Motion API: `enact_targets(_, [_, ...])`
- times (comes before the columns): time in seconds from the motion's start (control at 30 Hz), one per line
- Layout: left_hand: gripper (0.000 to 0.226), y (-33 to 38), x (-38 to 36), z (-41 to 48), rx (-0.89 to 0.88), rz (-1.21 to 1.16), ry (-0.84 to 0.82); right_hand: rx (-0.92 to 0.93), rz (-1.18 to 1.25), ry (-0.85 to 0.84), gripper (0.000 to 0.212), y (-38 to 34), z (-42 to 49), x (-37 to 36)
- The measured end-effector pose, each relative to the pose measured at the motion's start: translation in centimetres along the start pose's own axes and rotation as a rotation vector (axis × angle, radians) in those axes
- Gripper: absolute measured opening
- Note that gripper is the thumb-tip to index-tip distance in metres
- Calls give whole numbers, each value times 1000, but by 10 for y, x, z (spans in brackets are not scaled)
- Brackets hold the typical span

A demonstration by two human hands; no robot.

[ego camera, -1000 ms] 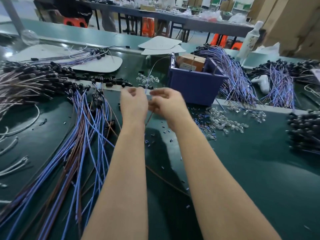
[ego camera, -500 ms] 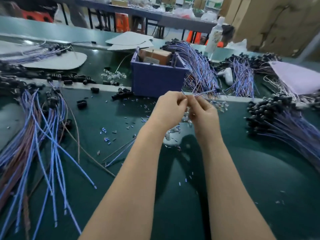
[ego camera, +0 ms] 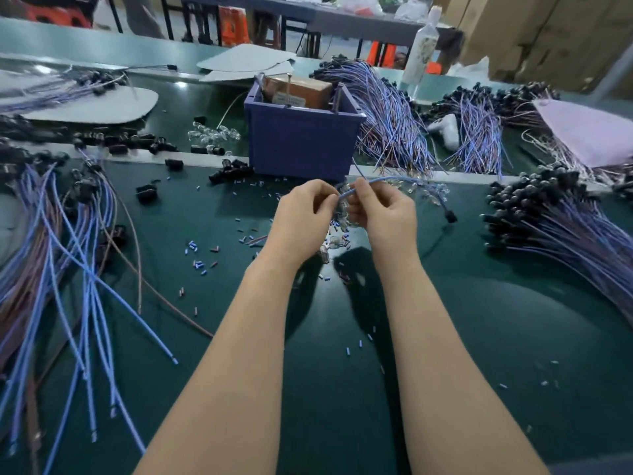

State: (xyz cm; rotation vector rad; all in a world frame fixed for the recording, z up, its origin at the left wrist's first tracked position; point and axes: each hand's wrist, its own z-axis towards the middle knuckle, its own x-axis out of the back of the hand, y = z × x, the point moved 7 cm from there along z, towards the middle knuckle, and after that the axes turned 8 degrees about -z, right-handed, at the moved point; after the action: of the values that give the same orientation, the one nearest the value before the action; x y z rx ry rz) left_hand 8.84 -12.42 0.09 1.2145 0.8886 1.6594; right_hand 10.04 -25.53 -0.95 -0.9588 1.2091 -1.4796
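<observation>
Green bench mat point(ego camera: 479, 337) spreads beneath us; just before the purple bin point(ego camera: 301, 145), our left hand point(ego camera: 301, 217) pinches the blue wire point(ego camera: 404, 180) at its end; our right hand point(ego camera: 387, 214) grips it alongside; its black connector point(ego camera: 451, 217) dangles rightward.

Green bench point(ego camera: 479, 337) bears wire bundles point(ego camera: 394, 125); purple bin point(ego camera: 301, 142).
</observation>
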Motion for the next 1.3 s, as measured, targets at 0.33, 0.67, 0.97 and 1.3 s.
enact_targets(0.33, [21, -26, 29, 4, 180, 125, 171, -56, 357, 418, 25, 5, 4, 48])
enact_targets(0.67, [28, -35, 69, -1, 272, 32, 422, -131, 577, 551, 25, 11, 2, 70])
enact_targets(0.97, [27, -32, 46, 2, 240, -13, 333, -205, 624, 401, 26, 13, 0, 43])
enact_targets(1.3, [15, -28, 29, 2, 234, -584, 268, -275, 547, 297, 25, 16, -1, 35])
